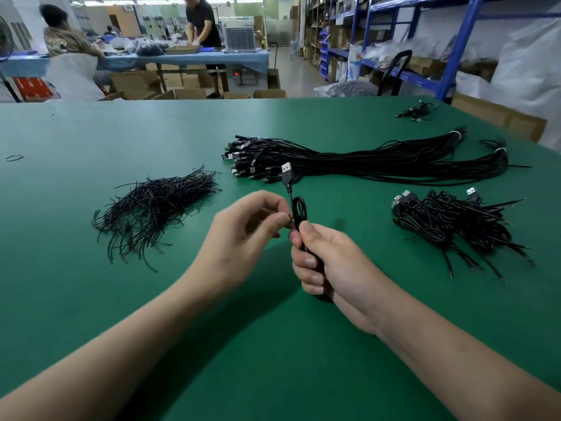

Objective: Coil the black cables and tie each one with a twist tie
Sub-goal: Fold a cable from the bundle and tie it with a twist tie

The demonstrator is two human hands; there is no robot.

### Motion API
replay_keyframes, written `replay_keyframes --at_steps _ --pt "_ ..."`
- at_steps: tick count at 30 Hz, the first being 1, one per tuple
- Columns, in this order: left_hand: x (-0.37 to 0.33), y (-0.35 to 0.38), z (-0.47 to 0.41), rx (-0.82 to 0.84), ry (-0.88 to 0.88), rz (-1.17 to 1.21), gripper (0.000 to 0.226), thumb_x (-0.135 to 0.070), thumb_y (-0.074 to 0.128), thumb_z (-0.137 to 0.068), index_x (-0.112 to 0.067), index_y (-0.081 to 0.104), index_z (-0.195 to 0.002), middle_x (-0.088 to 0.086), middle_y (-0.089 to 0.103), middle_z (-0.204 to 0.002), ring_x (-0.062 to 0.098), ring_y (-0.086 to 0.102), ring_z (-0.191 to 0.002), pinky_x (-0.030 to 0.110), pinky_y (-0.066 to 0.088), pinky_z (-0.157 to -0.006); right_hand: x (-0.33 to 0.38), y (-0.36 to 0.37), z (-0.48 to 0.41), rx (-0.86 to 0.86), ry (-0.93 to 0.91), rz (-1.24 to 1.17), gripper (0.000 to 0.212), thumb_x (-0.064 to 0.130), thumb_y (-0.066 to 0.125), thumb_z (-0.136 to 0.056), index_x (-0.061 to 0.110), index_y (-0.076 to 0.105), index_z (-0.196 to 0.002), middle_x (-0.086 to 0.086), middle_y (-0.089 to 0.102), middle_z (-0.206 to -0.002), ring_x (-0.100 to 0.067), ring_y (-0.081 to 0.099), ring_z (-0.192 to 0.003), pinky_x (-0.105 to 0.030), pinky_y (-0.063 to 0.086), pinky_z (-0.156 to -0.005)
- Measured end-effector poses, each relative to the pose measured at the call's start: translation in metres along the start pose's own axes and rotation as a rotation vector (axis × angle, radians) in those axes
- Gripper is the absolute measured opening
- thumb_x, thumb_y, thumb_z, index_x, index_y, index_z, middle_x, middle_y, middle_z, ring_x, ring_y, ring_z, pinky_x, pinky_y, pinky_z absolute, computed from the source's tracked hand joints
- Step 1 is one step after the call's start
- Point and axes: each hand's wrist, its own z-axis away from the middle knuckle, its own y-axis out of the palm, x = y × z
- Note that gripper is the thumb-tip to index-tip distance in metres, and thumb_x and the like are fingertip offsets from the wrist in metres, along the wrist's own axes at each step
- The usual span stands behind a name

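Head view: twist ties point(154, 208) are heaped at left on the worktop point(76, 299); a tie point(287, 219) seems pinched in the grip of the left hand point(243, 235) against the coiled cable point(299, 212), which is clasped mid-air in the curled grip of the right hand point(331, 265); light and springy, it is judged best held mid-coil

A green-topped desk point(91, 132) is set in a warehouse room lit by strip lights point(151, 0) on the ceiling. Behind it, a blue-covered table point(182, 59) is attended by two people, with cardboard boxes point(136, 82) kept beneath. Blue steel shelving point(455, 65) is ranged along the right, fronted by white sacks point(531, 71). A grey floor point(294, 71) is seen between.
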Motion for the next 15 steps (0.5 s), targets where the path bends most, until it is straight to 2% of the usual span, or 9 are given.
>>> replay_keyframes --at_steps 3,6,7,12,15 --pt "0.004 0.007 0.008 0.005 -0.045 0.129 0.007 -0.014 0.062 -0.096 -0.016 0.067 -0.092 0.002 0.069 -0.08 0.015 0.067 -0.08 0.033 0.054 -0.08 -0.002 0.001 0.0 0.001 -0.005 0.008 0.03 0.034 0.035 -0.11 0.015 0.044 -0.089 0.007 0.034 -0.06 -0.007 0.027 -0.048 -0.019 0.024 -0.044" --pt "0.006 0.01 0.014 -0.007 -0.103 0.222 0.004 -0.014 0.068 -0.094 -0.016 0.068 -0.091 -0.002 0.071 -0.081 0.013 0.068 -0.083 0.025 0.054 -0.084 -0.004 0.002 0.0 0.001 -0.012 0.03 0.031 0.034 0.035 -0.11 0.015 0.044 -0.087 0.007 0.034 -0.06 -0.007 0.028 -0.046 -0.019 0.027 -0.044" --pt "0.007 0.011 0.015 -0.029 -0.128 0.269 0.003 -0.014 0.071 -0.091 -0.014 0.068 -0.093 -0.002 0.072 -0.084 0.013 0.069 -0.084 0.024 0.054 -0.085 -0.005 0.002 0.001 0.005 -0.018 0.042 0.031 0.033 0.034 -0.11 0.015 0.044 -0.087 0.007 0.034 -0.061 -0.007 0.029 -0.045 -0.019 0.028 -0.044" --pt "0.007 0.007 0.016 -0.119 -0.267 0.448 0.037 -0.027 0.08 -0.07 -0.008 0.068 -0.1 0.001 0.073 -0.092 0.012 0.07 -0.084 0.024 0.055 -0.087 -0.008 0.004 0.001 0.062 -0.055 0.099 0.032 0.033 0.034 -0.11 0.015 0.045 -0.086 0.006 0.036 -0.061 -0.009 0.031 -0.041 -0.021 0.031 -0.043" --pt "0.01 0.006 0.017 -0.134 -0.331 0.477 0.039 -0.029 0.083 -0.066 -0.009 0.071 -0.097 0.004 0.075 -0.093 0.014 0.07 -0.084 0.03 0.057 -0.092 -0.009 0.003 0.001 0.086 -0.063 0.107 0.031 0.034 0.035 -0.11 0.015 0.045 -0.087 0.006 0.037 -0.062 -0.009 0.032 -0.041 -0.021 0.032 -0.042"
